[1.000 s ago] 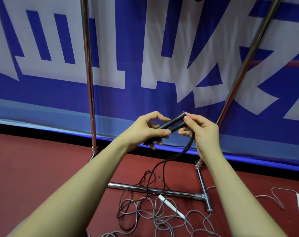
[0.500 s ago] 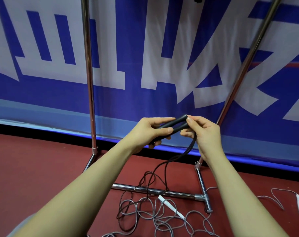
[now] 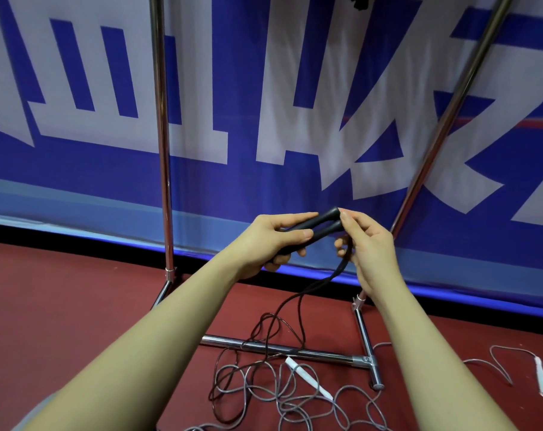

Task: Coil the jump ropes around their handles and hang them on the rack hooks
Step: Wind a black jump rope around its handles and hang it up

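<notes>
Two black jump-rope handles lie side by side in my left hand, which grips them at chest height. My right hand pinches their far ends with thumb and forefinger, and the dark rope passes through its lower fingers and hangs down in loops to the floor. A second rope, grey, lies tangled on the floor with one white handle by the rack foot and another white handle at far right. The chrome rack stands behind; its hooks are out of view.
The rack's base bar crosses the red floor under my hands, with a right upright leaning behind. A blue and white banner fills the background. A small dark object hangs at the top edge.
Both hands with the black handles have shifted slightly right and down. My right hand has slid along the handle ends and taken the rope into its lower fingers.
</notes>
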